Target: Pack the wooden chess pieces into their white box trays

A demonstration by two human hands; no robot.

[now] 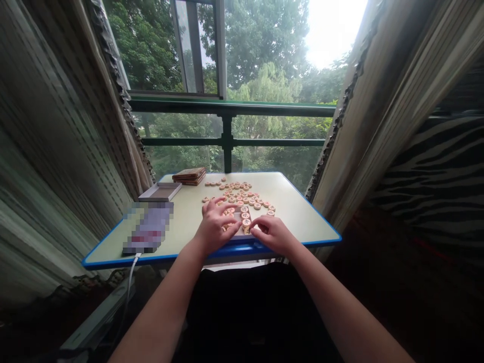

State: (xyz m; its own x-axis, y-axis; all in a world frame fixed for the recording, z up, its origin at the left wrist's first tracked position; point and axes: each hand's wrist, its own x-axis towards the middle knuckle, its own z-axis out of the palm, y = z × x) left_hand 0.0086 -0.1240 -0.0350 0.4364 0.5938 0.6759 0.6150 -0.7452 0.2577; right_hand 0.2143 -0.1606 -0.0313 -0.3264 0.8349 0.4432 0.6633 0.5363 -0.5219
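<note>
A shallow box at the table's near edge holds round wooden Chinese chess pieces in columns, with a column of pieces along its right side. My left hand lies over the box's left part, fingers spread, covering some of the pieces there. At the near right corner of the box, my right hand is closed, its thumb and forefinger at a tilted chess piece. Beyond my hands, several loose chess pieces are scattered on the pale table.
To the left are an open box lid, a folded brown board and a blurred-out phone with a white cable. Curtains hang at both sides, and a green railing stands behind the table.
</note>
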